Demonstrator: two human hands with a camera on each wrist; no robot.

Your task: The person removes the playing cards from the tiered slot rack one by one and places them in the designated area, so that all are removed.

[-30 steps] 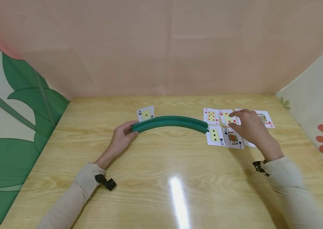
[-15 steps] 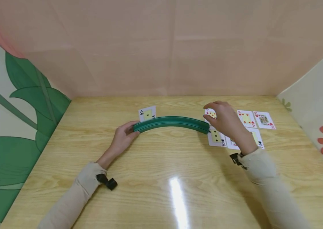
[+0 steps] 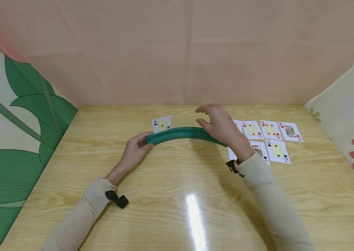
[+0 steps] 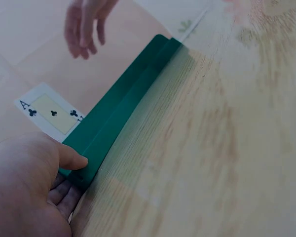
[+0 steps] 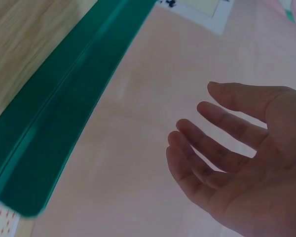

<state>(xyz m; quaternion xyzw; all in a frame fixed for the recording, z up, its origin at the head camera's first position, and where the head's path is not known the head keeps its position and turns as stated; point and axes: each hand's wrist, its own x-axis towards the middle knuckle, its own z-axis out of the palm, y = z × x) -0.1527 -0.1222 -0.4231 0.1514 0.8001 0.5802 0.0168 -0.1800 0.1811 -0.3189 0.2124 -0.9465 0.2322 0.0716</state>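
A curved green playing card holder (image 3: 183, 132) stands on the table, its left end gripped by my left hand (image 3: 134, 150). In the left wrist view, the thumb (image 4: 74, 159) lies on the front of the holder (image 4: 123, 106) and fingers curl beneath its end. The ace of clubs (image 3: 162, 124) stands in the holder's slot near that hand. My right hand (image 3: 222, 127) hovers above the holder's right half with nothing in it. The right wrist view has its fingers (image 5: 212, 143) loosely bent and the palm bare.
To the right, face-up cards lie in two rows. The back row includes the two of hearts (image 3: 252, 130), four of hearts (image 3: 270, 130) and king of hearts (image 3: 291, 131). In front lies the two of spades (image 3: 278, 151). My right forearm (image 3: 268, 195) partly covers other cards.
My right hand has moved left, from over the laid-out cards to above the holder, uncovering the two of hearts and two of spades. My left hand keeps its grip on the holder.
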